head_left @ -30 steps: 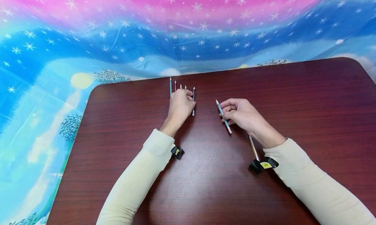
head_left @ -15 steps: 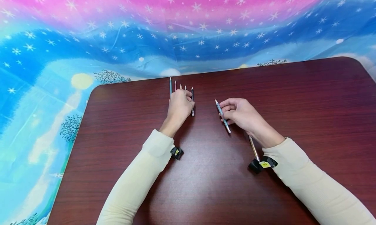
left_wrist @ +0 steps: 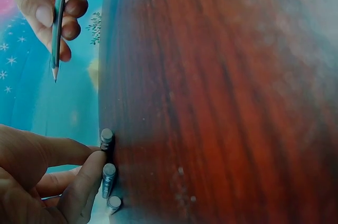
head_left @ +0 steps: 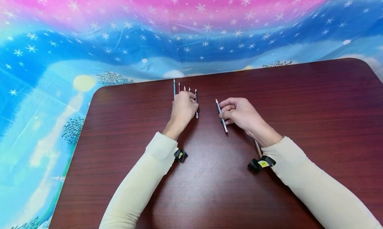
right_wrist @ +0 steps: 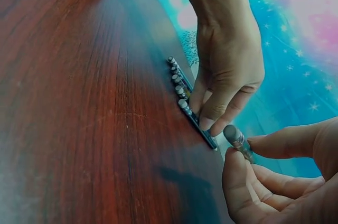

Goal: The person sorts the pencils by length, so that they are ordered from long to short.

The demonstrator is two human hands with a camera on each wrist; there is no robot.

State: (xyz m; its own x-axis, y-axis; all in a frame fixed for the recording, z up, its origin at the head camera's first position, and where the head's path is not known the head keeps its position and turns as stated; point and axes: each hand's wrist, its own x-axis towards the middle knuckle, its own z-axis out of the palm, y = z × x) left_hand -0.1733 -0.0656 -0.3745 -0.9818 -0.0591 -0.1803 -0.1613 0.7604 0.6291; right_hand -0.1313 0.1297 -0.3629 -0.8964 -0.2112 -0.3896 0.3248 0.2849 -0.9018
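Seen from the head: a big red-brown table [head_left: 191, 189], smooth and a bit shiny, with dark wood stripes and round corners at the far side. Behind the far edge, a bright cloth [head_left: 206, 39], pink at the top and blue lower down, dotted with white snowflakes. Near that edge, five pencils [head_left: 174, 88] side by side on the table, tips toward the cloth. Over them, the left hand [head_left: 184, 107], thumb and fingers curled in around the black pencil [head_left: 196, 114] at the right end of the row. Apart from the row, on the right, the right hand [head_left: 239, 114], pinching a blue-green pencil [head_left: 223, 123] up off the table. By the right wrist, a thin gold stick [head_left: 257, 148], partly hidden. On both arms, cream sleeves [head_left: 131, 182], with small black boxes [head_left: 180, 155] at the wrists. Seen from the left wrist: wide blurry wood stripes, blue cloth past the edge, and three round pencil ends beside the left hand. Seen from the right wrist: five pencil ends in a slanted line, and a dark shadow [right_wrist: 193, 192] on the wood.
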